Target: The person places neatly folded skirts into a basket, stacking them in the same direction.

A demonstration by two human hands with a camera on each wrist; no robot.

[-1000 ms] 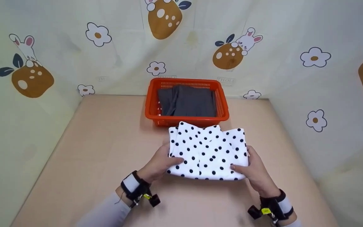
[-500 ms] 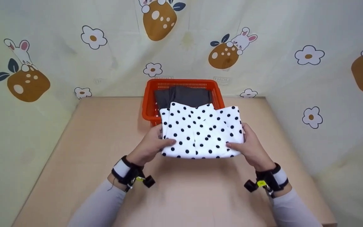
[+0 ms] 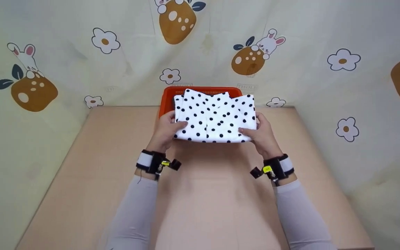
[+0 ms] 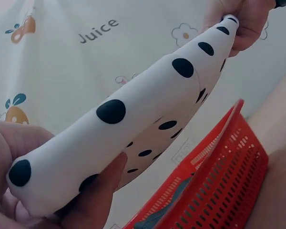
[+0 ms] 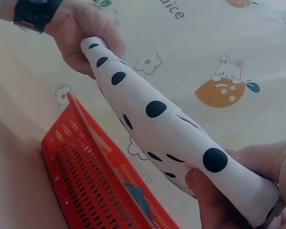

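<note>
A folded white garment with black polka dots (image 3: 214, 116) is held up by both hands, one at each side. My left hand (image 3: 167, 130) pinches its left edge, thumb on the near face and fingers behind. At the opposite edge my right hand (image 3: 263, 133) grips it the same way. Both wrist views show the folded edge stretched between the hands, over an orange-red plastic basket (image 4: 229, 167). In the head view the cloth overlaps most of this basket. Dark grey fabric (image 5: 139, 198) shows inside it through the right wrist view.
The basket stands on a beige table (image 3: 207, 201) against the back wall. A pale curtain (image 3: 134, 69) printed with rabbits, fruit and flowers surrounds the table at the back and sides. Each wrist wears a strapped camera (image 3: 175, 164).
Both hands have carried the polka-dot garment forward, away from the body, from in front of the basket to over it. The grip of both hands looks the same.
</note>
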